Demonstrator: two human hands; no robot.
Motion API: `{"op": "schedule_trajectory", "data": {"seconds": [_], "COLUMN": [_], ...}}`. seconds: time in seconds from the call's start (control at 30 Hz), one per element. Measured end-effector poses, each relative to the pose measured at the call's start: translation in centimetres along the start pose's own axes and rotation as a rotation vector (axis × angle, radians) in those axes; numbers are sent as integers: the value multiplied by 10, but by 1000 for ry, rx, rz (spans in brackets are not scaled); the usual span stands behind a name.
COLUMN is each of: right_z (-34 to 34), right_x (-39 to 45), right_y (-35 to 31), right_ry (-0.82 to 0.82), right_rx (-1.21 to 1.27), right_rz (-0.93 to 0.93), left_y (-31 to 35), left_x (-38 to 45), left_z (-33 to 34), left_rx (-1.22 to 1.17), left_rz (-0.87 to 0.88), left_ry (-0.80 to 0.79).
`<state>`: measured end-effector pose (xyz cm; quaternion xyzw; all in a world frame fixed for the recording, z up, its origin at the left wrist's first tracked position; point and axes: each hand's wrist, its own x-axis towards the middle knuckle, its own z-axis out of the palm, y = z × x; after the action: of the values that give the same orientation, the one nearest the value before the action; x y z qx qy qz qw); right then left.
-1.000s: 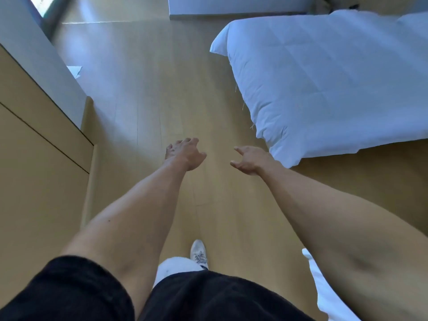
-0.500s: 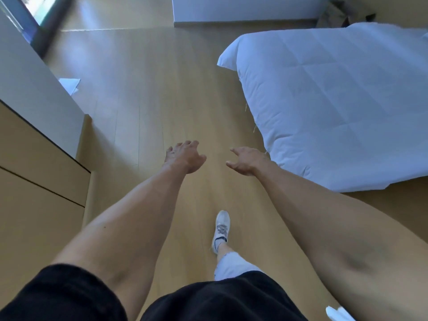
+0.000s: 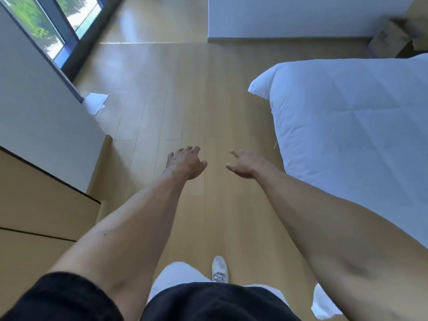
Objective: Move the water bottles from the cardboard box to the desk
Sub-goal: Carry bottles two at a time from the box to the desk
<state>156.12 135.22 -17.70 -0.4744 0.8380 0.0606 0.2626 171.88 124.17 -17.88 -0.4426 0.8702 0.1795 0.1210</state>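
Note:
Both of my arms stretch forward over the wooden floor. My left hand (image 3: 185, 162) hangs with loosely curled fingers and holds nothing. My right hand (image 3: 245, 163) is relaxed, fingers spread, also empty. A cardboard box (image 3: 391, 39) with open flaps stands on the floor at the far right, beyond the bed's far corner, blurred. No water bottles show in the frame. No desk top is visible.
A bed with a white duvet (image 3: 352, 126) fills the right side. A wooden cabinet (image 3: 34, 205) and a grey wall panel (image 3: 41, 107) line the left. White paper (image 3: 95, 103) lies on the floor by the window (image 3: 53, 24). My white shoe (image 3: 220, 268) is below.
I have walked forward along the floor beside the bed. The window and the cardboard box have come into view. Both hands stay empty in front of me.

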Motion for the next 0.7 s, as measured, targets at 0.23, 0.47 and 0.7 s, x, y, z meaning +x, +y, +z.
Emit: {"op": "schedule_trajectory", "data": {"seconds": [0.23, 0.47, 0.7], "right_z": [-54, -108, -184], "right_x": [101, 224, 357], "right_y": [0, 5, -16], "right_ry": [9, -8, -28], "right_rx": [-24, -25, 5], "right_rz": [-12, 43, 103], "left_y": [1, -7, -21], "left_x": [105, 252, 402], "left_z": [-31, -67, -136], "left_rx": [-4, -30, -44], "left_rz": [-4, 51, 111], "left_ry": [-21, -26, -45]}}
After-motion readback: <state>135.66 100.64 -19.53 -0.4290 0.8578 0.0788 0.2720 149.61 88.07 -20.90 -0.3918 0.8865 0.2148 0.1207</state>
